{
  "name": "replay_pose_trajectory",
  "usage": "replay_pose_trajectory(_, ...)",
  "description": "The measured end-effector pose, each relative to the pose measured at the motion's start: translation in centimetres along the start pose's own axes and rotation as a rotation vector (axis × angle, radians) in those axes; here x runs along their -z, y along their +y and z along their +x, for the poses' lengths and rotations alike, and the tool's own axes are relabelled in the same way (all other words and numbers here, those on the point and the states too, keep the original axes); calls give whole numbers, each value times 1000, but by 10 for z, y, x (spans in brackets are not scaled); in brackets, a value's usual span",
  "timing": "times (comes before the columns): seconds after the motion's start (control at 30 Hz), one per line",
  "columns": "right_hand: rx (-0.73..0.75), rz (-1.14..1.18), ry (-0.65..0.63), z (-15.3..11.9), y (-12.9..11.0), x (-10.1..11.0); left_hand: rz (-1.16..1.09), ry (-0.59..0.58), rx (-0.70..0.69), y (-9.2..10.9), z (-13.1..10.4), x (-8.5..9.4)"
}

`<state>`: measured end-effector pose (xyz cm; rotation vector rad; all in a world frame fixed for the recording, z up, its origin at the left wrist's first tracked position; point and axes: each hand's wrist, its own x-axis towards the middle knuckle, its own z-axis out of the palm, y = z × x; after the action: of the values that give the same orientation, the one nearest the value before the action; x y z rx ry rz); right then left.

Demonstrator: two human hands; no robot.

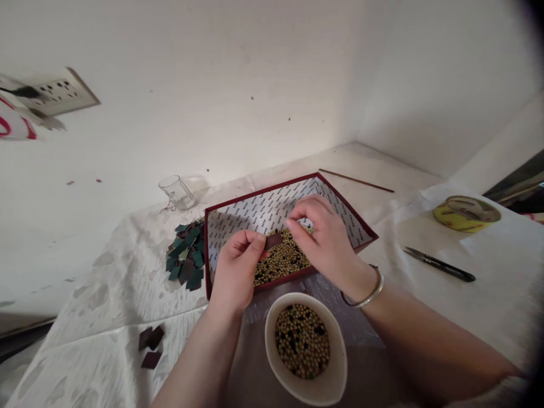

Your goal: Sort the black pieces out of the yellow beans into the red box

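My left hand [240, 266] pinches a small dark brown square piece [273, 241] between thumb and fingers. To its right, my right hand [318, 235] hovers with thumb and index finger brought together; anything between those fingertips is too small to name. Both hands are over a red-rimmed box [263, 199] with a printed white lining. Round yellowish and black beads [283, 263] cover the near part of its floor. In front of the box stands a white bowl [339, 368], holding more of the same beads [302, 343].
Left of the box lies a heap of dark green and brown pieces [187, 252], with brown squares [151, 360] nearer me. A clear glass [176, 192] stands behind. At right are a thin stick [357, 181], black tweezers [440, 264] and a yellow tape roll [465, 215].
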<state>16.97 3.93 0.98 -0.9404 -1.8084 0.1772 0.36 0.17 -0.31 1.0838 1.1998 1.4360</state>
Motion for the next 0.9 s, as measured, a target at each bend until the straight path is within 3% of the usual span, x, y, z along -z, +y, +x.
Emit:
replay_pose_trajectory(0.17, 200, 3, -99, -12, -13, -10, -74, -81, 44, 3, 1, -1)
replay_pose_trajectory(0.9, 208, -260, -83, -20, -13, -4, -55, -37, 53, 3, 0, -1)
